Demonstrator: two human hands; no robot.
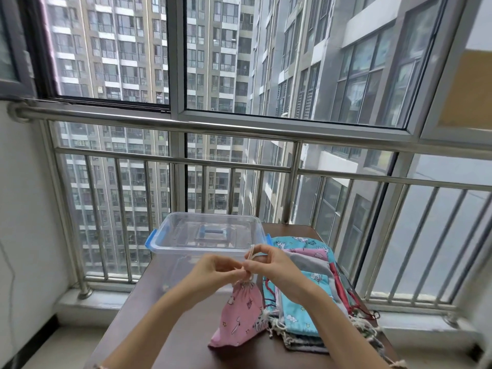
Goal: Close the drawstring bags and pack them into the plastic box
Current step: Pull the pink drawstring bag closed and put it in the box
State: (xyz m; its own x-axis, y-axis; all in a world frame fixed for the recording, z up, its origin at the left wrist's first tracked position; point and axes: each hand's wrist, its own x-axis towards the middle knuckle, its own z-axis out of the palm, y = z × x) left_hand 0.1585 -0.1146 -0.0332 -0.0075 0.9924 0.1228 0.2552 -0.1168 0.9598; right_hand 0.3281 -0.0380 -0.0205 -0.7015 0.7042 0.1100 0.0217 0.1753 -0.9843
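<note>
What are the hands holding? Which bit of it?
The left hand and the right hand both pinch the pale drawstring at the gathered top of the pink bag. Neither hand holds the bag's cloth body.

Both forearms run off the bottom edge, so the elbows are out of view. The left hand point(213, 270) and right hand point(274, 265) pinch the cord point(251, 252) of the pink bag point(239, 315), and their fingers cover most of its length. In the pile of bags point(306, 304) the upper ones hide the lower, so the count cannot be told. A blue-handled shape seen through the plastic box point(183, 235) is blurred. The bench point(173, 331) is cut off at the bottom edge.
</note>
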